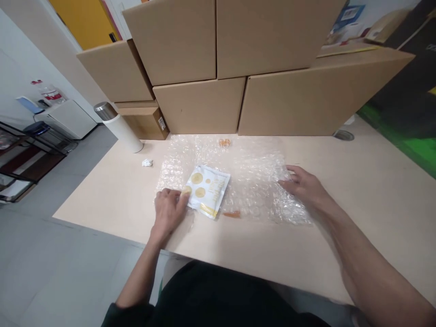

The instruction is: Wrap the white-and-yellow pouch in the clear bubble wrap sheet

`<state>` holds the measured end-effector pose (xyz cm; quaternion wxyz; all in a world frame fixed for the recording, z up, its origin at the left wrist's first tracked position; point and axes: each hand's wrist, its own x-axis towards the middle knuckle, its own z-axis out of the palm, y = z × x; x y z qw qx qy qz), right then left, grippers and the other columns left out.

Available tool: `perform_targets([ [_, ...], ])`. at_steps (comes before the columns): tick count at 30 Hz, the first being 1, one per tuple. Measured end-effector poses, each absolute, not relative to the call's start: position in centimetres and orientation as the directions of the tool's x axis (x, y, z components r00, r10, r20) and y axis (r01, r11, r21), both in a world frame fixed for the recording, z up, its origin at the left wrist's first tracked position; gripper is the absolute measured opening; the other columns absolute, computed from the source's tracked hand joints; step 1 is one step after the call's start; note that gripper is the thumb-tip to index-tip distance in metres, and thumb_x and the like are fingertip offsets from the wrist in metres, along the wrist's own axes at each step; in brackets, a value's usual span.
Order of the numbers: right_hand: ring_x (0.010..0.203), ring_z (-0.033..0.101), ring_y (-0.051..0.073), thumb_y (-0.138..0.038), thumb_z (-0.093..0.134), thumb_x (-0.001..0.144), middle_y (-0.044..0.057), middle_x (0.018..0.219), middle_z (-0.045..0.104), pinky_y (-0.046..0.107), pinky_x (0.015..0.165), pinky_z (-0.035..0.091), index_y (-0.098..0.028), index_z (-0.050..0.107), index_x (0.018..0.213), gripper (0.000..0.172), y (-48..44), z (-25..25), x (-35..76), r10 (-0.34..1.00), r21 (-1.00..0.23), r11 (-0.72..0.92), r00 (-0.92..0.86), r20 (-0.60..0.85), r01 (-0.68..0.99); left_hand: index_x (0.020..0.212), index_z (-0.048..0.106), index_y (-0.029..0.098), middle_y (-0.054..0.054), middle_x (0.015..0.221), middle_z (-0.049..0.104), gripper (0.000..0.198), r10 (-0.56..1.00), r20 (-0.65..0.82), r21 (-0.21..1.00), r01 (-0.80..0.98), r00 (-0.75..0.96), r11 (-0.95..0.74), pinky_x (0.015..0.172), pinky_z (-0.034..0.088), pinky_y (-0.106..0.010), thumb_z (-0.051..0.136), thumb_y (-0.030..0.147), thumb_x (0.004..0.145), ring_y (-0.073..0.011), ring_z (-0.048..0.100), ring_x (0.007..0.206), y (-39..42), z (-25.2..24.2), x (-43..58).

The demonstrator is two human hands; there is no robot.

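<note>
A clear sheet of bubble wrap (245, 168) lies spread on the pale wooden table (368, 195). On its left part rests a small white packet with yellow circles (208, 190). My left hand (168, 210) sits at the packet's left edge, fingers curled and pinching the packet's corner together with the wrap. My right hand (303, 185) lies on the right side of the bubble wrap, fingers bent and pressing or gripping the sheet there.
Stacked cardboard boxes (204, 72) wall off the back of the table. A white bottle with a metal cap (119, 127) stands at the back left, a small crumpled white scrap (147, 162) near it. Small orange bits lie at the wrap's far edge (225, 142) and near edge (232, 214).
</note>
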<state>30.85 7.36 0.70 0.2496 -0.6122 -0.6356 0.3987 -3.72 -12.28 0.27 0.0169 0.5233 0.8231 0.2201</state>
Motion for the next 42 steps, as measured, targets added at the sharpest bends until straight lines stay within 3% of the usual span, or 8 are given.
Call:
perform_targets([
  [10,0.093,0.065,0.026,-0.034,0.066,0.073,0.018,0.111,0.069,0.035,0.084,0.046,-0.011,0.056,0.138,0.07,8.1,-0.2,31.9,0.976,-0.775,-0.113,-0.079,-0.205,0.622,0.076,0.06,0.02,0.002,0.068,0.059,0.028,0.689,0.081,0.766,0.488,-0.72,0.419,0.058,0.04,-0.026,0.056,0.045,0.088,-0.015,0.053,0.063,-13.0,-0.2,-5.4],
  [20,0.091,0.066,0.028,-0.038,0.063,0.071,0.014,0.106,0.07,0.037,0.082,0.051,-0.014,0.057,0.137,0.071,7.9,0.3,31.6,0.974,-0.736,-0.11,-0.077,-0.215,0.668,0.068,0.055,0.023,0.001,0.064,0.061,0.024,0.62,0.089,0.604,0.537,-0.78,0.589,0.06,0.036,-0.028,0.055,0.039,0.086,-0.0177,0.054,0.062,-14.0,-0.5,-7.0],
  [24,0.111,0.061,0.035,-0.042,0.056,0.077,0.019,0.127,0.064,0.049,0.1,0.046,-0.011,0.052,0.143,0.072,7.2,1.4,31.0,0.993,-0.577,0.118,-0.086,0.084,0.808,0.068,0.053,0.024,-0.002,0.062,0.06,0.024,0.645,0.076,0.508,0.586,-0.761,0.631,0.059,0.029,-0.03,0.053,0.038,0.087,-0.022,0.055,0.063,-14.0,-0.1,-6.6],
  [27,0.124,0.053,0.034,-0.044,0.05,0.088,0.018,0.132,0.062,0.051,0.106,0.042,-0.013,0.057,0.137,0.059,5.6,2.5,28.3,0.879,-0.522,0.448,-0.25,0.407,0.725,0.073,0.054,0.024,-0.005,0.068,0.064,0.025,0.67,0.056,0.398,0.632,-0.74,0.665,0.06,0.029,-0.031,0.046,0.039,0.092,-0.025,0.06,0.069,-14.0,0.1,-6.4],
  [29,0.12,0.056,0.032,-0.043,0.049,0.093,0.016,0.126,0.067,0.052,0.105,0.042,-0.016,0.062,0.131,0.048,4.1,2.9,25.2,0.765,-0.518,0.642,-0.436,0.474,0.565,0.076,0.055,0.023,-0.006,0.069,0.064,0.027,0.677,0.051,0.363,0.646,-0.734,0.672,0.06,0.031,-0.031,0.044,0.039,0.094,-0.0263,0.062,0.072,-14.0,0.2,-6.3],
  [35,0.133,0.049,0.033,-0.041,0.05,0.099,0.016,0.14,0.06,0.054,0.108,0.038,-0.018,0.058,0.138,0.046,-0.2,2.0,14.1,0.275,-0.431,0.894,-0.911,0.309,0.124,0.088,0.061,0.02,-0.012,0.099,0.065,0.028,0.683,0.113,0.322,0.677,-0.722,0.662,0.07,0.044,-0.035,0.044,0.04,0.096,-0.027,0.066,0.083,-14.1,0.1,-5.9],
  [39,0.138,0.042,0.039,-0.055,0.058,0.092,0.022,0.149,0.049,0.055,0.109,0.035,-0.013,0.053,0.143,0.066,-1.6,1.0,10.4,0.186,-0.331,0.934,-0.974,0.126,0.136,0.116,0.057,0.017,-0.014,0.106,0.065,0.041,0.654,0.109,0.352,0.645,-0.748,0.679,0.076,0.046,-0.038,0.047,0.05,0.095,-0.031,0.067,0.094,-14.6,0.3,-6.6],
  [42,0.137,0.043,0.04,-0.059,0.055,0.093,0.025,0.148,0.049,0.056,0.11,0.032,-0.01,0.054,0.14,0.068,-2.1,0.7,9.6,0.203,-0.295,0.942,-0.972,0.117,0.161,0.097,0.062,0.019,-0.007,0.082,0.068,0.038,0.694,-0.012,0.463,0.611,-0.72,0.642,0.07,0.045,-0.034,0.051,0.055,0.091,-0.0277,0.066,0.082,-15.0,0.5,-7.8],
])
